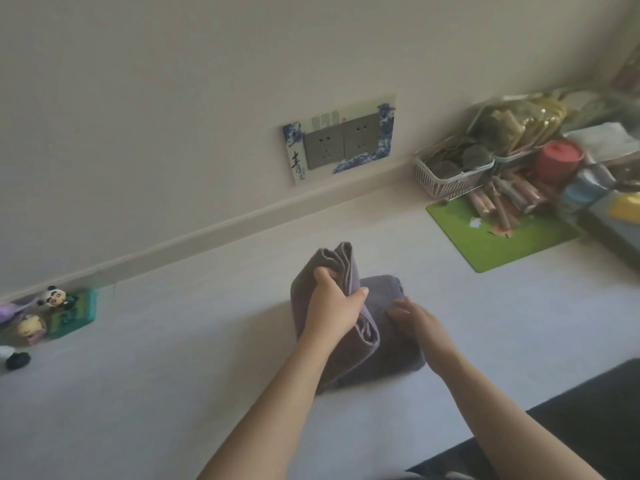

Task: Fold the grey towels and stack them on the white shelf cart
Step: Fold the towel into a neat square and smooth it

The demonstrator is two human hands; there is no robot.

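1. Pale table (173,393) against a plain wall (173,98); double socket (341,142) above.
2. Left hand (332,310) grips the grey towel (388,341) at mid-table, lifting a fold.
3. Right hand (415,318) lies flat, fingers straight, on it.
4. Green mat (502,244), basket (446,183) far right.

Before you, near the tabletop's (173,393) middle, your left hand (334,311) grips the raised fold of the grey terry towel (384,344); your right hand (414,320) rests flat on the part lying just right of it. Small cartoon figurines (41,320) sit at the far left edge. The green rectangular mat (512,244) lies toward the far right corner, with the white slatted plastic basket (446,178) behind it against the wall.
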